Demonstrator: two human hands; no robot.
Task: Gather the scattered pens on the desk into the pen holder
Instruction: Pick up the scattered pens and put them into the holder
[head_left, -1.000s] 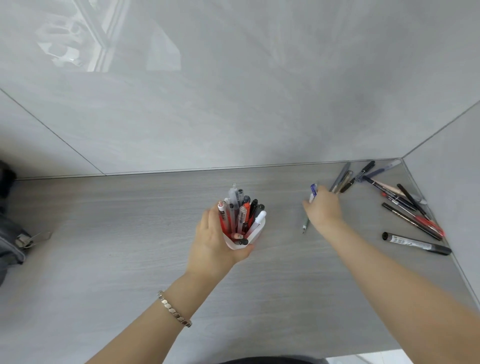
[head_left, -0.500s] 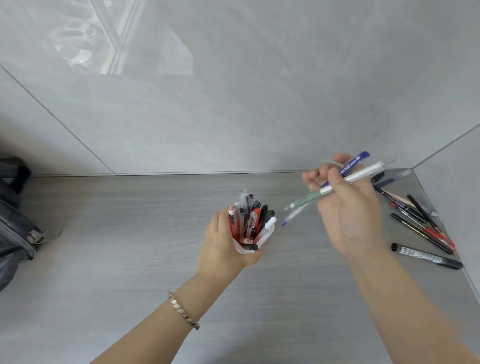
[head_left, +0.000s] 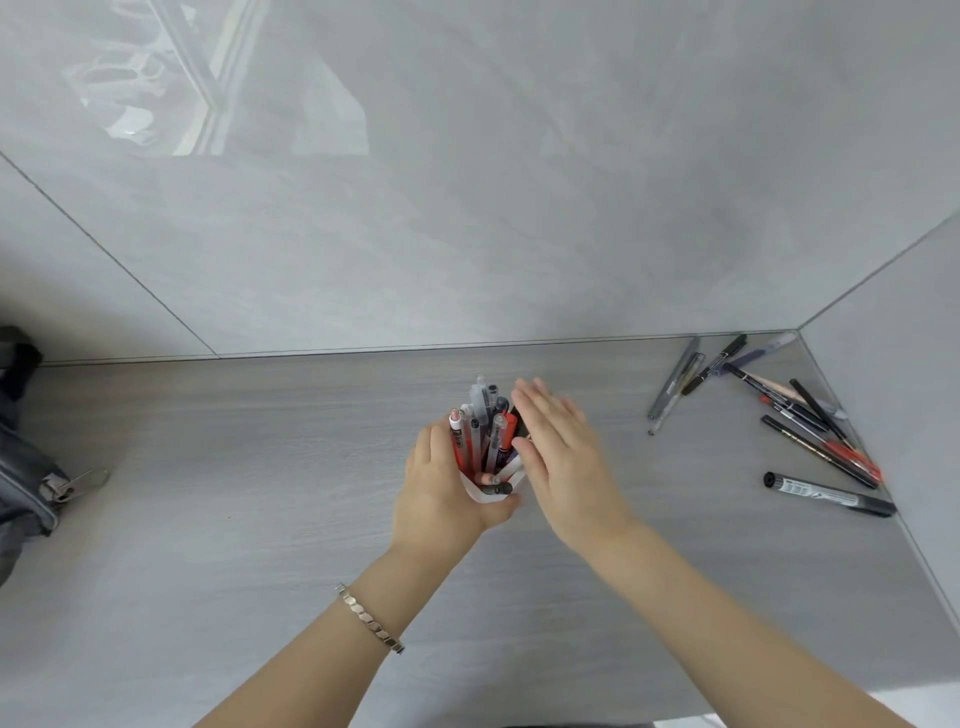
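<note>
A white pen holder (head_left: 485, 493), packed with several red, grey and black pens (head_left: 483, 426), sits tilted in my left hand (head_left: 441, 493), which grips it from the left. My right hand (head_left: 563, 457) is flat and open with its fingers straight, right beside the holder's right side and in front of some of its pens; I see nothing in it. Several scattered pens (head_left: 800, 415) lie in the desk's far right corner. A black marker (head_left: 828, 493) lies apart, nearer to me.
The grey wood desk (head_left: 260, 467) meets grey walls at the back and on the right. A dark grey bag (head_left: 26, 483) with a zipper pull sits at the left edge. A metal bracelet (head_left: 369, 618) is on my left wrist.
My right hand picked up two pens from the desk, carried them left to the holder, and now shows open beside it with no pens in it. The left hand kept hold of the holder.
</note>
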